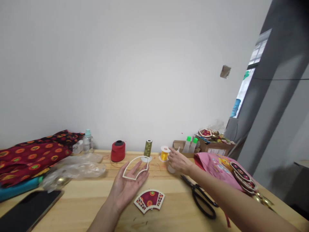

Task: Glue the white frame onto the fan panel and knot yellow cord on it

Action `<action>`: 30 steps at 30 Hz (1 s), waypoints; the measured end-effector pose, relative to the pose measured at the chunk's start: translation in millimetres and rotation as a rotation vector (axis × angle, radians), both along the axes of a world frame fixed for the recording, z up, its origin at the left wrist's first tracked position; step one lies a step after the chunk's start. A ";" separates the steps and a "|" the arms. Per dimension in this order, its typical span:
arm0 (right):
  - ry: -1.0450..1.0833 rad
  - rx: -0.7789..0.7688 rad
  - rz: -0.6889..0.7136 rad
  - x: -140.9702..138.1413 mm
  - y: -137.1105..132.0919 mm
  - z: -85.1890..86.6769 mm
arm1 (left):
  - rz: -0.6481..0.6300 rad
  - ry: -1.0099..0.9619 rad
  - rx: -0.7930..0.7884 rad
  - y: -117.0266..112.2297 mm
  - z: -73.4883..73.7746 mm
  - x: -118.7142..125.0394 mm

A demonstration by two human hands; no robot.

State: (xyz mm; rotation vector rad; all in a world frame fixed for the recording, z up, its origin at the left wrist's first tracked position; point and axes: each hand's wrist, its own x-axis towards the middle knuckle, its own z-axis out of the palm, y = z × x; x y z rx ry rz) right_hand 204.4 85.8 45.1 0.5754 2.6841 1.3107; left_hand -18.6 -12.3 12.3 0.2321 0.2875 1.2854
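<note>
My left hand (130, 185) is palm up, and a thin, pale, fan-shaped frame (129, 178) rests against its fingers. My right hand (179, 162) reaches to the back of the table, its fingers closed around a white bottle (171, 169) with a narrow tip. Most of that bottle is hidden by the hand. Just left of it stands a spool of yellow thread (164, 156). On the table in front of my left hand lies a fan-shaped ornament (150, 200) with dark red patterned fabric and lattice sides.
Black scissors (201, 199) lie below my right forearm. Red thread (118, 151) and green thread (148, 148) stand at the back. A phone (30, 209), plastic bags (74, 169) and patterned fabric (36, 158) are on the left; a pink bag (217, 167) and a filled box (217, 147) are on the right.
</note>
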 end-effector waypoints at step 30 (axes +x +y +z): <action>0.455 -0.238 -0.020 11.3 -69.6 73.1 | 0.086 -0.006 -0.028 3.0 -3.0 -0.1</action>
